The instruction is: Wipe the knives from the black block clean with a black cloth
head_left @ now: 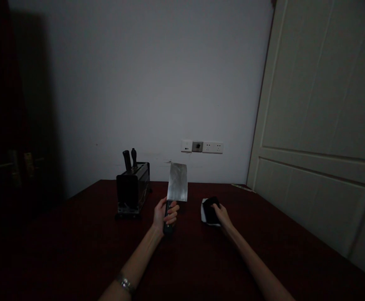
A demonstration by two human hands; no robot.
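Observation:
A cleaver (178,182) with a broad steel blade and a dark handle points up and away over the table. My left hand (161,214) is wrapped round its handle, the blade face toward me. To the right, my right hand (222,215) grips a dark folded cloth (210,210) with a white edge, thumb on top. The cloth is apart from the blade. At the left stands a black knife block (132,188) with two dark handles (130,159) sticking out of its top.
The dark red table (182,267) reaches to a pale wall (154,83) with power sockets (212,147). A light panelled door (314,138) stands along the right side. A thin strip (243,188) lies near the table's far right corner.

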